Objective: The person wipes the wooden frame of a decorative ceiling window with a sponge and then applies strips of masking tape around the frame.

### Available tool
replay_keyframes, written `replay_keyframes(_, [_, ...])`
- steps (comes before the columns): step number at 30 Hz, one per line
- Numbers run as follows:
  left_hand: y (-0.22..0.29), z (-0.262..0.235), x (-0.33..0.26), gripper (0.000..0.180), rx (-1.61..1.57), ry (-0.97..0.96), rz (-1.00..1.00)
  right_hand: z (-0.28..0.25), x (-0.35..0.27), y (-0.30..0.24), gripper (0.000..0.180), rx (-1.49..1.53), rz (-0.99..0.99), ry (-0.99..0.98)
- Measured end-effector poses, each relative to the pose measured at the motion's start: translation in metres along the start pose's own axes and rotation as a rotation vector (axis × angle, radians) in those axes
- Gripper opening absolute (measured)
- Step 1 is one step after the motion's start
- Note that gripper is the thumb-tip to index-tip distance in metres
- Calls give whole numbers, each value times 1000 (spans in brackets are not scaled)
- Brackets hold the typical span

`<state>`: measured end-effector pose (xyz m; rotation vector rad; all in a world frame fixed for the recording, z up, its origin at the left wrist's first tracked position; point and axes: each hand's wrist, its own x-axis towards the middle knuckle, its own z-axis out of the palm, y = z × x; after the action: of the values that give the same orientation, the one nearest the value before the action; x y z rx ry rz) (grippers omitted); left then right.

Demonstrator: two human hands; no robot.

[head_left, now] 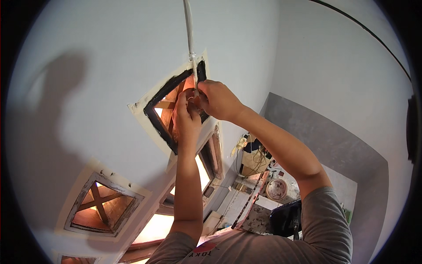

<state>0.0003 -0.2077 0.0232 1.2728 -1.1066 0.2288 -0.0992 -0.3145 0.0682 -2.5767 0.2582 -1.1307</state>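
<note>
A pale cable (pixel 189 28) runs down the wall from above to my hands, with a wrapped or knotted spot above them. My right hand (pixel 221 100) closes round its lower part, fingers curled. Just left of it my left hand (pixel 187 118) is raised, its thumb and fingers pinched together at the cable's lower end. The fingers hide the exact spot they grip. Both hands are in front of a square wall opening with a black-painted frame (pixel 165 91), edged with pale tape (pixel 140 110). Wooden cross bars (pixel 166 104) show inside the opening.
Lower left is a similar opening with an unpainted-looking worn frame (pixel 70 220). Bright windows (pixel 154 229) line the wall below. Far below stand a round tub (pixel 277 188), a dark glossy object (pixel 285 218) and a cardboard box (pixel 255 163) among tangled wires. A dark cable (pixel 351 24) crosses the upper right.
</note>
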Motion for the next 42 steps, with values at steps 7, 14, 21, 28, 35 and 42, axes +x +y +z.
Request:
replay_keyframes(7, [-12, -2, -4, 22, 86, 54, 51, -3, 0, -10, 16, 137, 95, -86])
replay_keyframes(14, [-11, -1, -8, 33, -10, 45, -26, 5, -4, 0, 16, 416, 304, -96])
replay_keyframes(21, [-15, -2, -1, 30, 23, 35, -21, -26, 0, -6, 21, 387, 158, -253])
replay_keyframes(28, [-6, 2, 7, 12, 194, 172, 29, -69, 2, -39, 25, 306, 297, -78])
replay_keyframes(35, [-6, 31, 0, 10, 178, 293, 48, -163, -82, -79, 25, 77, 235, -182])
replay_keyframes(42, [-29, 28, -5, 21, 348, 396, 277, -276, -205, -130, 45, -192, 311, -15])
